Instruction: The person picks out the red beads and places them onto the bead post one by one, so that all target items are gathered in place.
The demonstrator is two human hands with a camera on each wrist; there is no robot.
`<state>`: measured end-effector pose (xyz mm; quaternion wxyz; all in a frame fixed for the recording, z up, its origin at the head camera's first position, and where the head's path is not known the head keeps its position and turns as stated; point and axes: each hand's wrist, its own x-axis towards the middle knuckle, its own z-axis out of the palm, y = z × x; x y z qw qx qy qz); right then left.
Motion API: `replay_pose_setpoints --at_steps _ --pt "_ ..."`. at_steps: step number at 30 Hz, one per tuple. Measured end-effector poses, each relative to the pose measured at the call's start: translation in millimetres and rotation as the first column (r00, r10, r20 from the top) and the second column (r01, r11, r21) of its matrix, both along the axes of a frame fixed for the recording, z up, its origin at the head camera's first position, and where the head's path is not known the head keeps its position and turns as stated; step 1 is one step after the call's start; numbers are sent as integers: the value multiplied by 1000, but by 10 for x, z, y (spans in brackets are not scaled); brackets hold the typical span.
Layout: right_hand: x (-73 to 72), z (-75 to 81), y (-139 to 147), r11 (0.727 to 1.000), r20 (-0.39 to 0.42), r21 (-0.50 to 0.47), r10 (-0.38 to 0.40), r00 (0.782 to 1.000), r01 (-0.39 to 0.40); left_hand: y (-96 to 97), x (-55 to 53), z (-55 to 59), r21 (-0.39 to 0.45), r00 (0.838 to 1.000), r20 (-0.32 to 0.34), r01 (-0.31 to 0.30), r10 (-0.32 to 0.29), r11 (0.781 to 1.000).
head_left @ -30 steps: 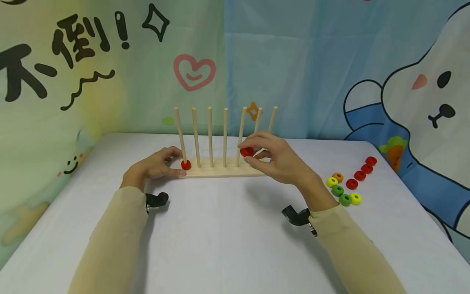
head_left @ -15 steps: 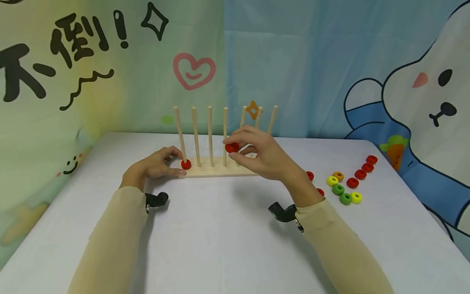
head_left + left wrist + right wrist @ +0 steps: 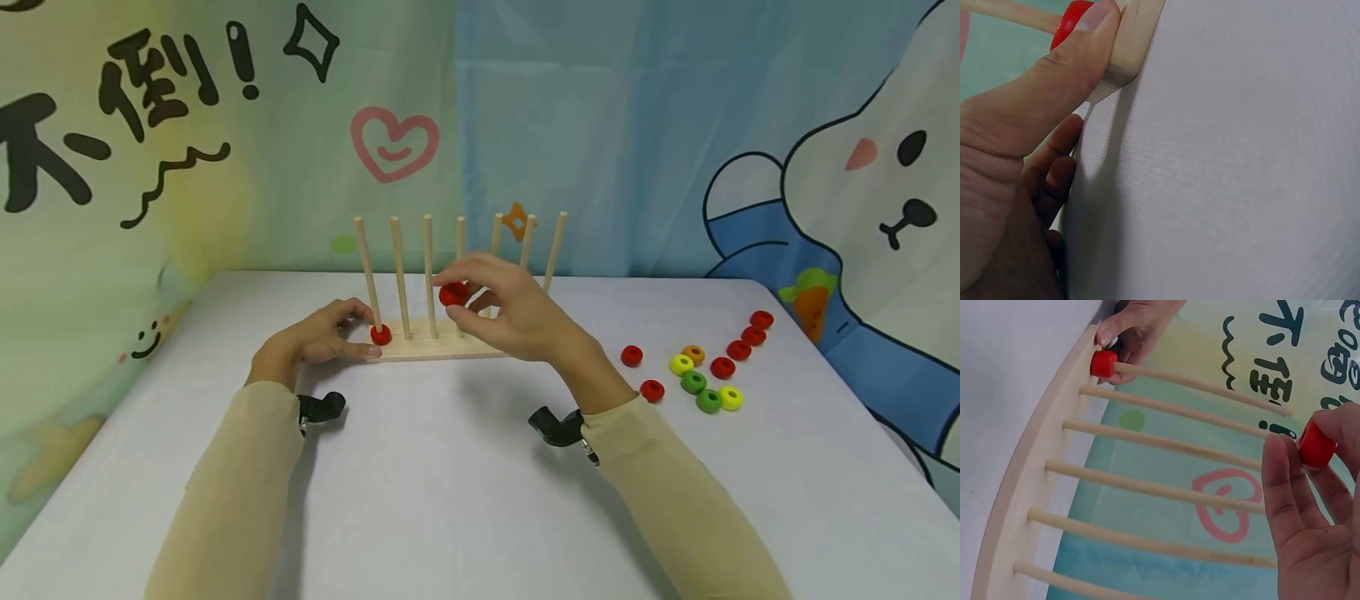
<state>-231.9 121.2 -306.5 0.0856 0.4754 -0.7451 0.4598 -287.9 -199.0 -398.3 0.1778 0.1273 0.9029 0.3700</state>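
Note:
A wooden peg rack (image 3: 420, 346) with several upright dowels stands across the table. A red bead (image 3: 381, 335) sits at the foot of its leftmost dowel. My left hand (image 3: 318, 337) holds the rack's left end, thumb at the front edge and fingers behind; in the left wrist view the thumb (image 3: 1060, 81) lies against the wood beside that bead. My right hand (image 3: 510, 308) pinches another red bead (image 3: 452, 294) between thumb and fingertips, in front of the middle dowels. In the right wrist view this pinched bead (image 3: 1317, 445) is off the dowels, near their upper ends.
To the right lie two loose red beads (image 3: 632, 356), a row of several red beads (image 3: 738, 350), and a cluster of yellow, green (image 3: 693, 382) and orange beads (image 3: 694, 355). A printed cloth (image 3: 547, 125) hangs behind the white table (image 3: 450, 500).
My right hand has moved left along the rack with the red bead, uncovering two red beads on the table. My left hand stays at the rack's left end.

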Motion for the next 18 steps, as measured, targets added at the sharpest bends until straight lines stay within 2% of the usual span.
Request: replay_pose_setpoints --at_steps 9,13,18 --pt "4 -37 -140 997 30 -19 80 996 -80 19 32 5 -5 999 26 -19 19 1000" --pt "5 -43 -201 996 45 -6 94 995 -94 21 42 14 -15 999 36 -26 27 1000" --pt "-15 -2 -245 995 61 -49 86 994 -83 22 33 34 -8 1000 15 -18 18 1000"
